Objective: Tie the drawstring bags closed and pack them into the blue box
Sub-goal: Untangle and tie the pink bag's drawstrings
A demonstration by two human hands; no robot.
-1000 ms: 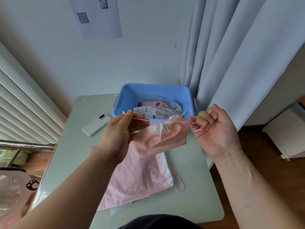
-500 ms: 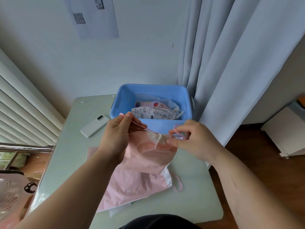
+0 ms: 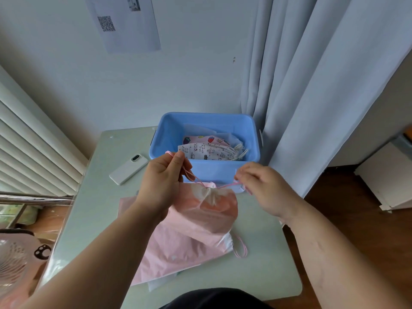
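Now the left hand is pinching a pink cord between thumb and forefinger. Its other fingers are curling in toward the palm, and a short end of the cord is sticking up above the fingertips. The right hand is pinching the other run of cord, its fingers curling down over it. Those fingertips are blurring, so the exact grip is hard to tell.

Both runs are leading down and inward to the gathered mouth of a pink bag. It is hanging between the hands, above the table and just in front of the box. Its mouth is puckering shut, with pale lining showing at the gathers.

Beneath the bag, a flat pile of pink bags is lying on the table, a loop of pink cord trailing off its right corner. The box is sitting at the table's far edge, beside a curtain. It is holding printed bags: one white with small cat drawings and, behind it, one pink with fruit, their cords bunching at the right.

A phone is lying face down left of the box, apart from the pile. A sheet with a QR code is hanging on the wall.
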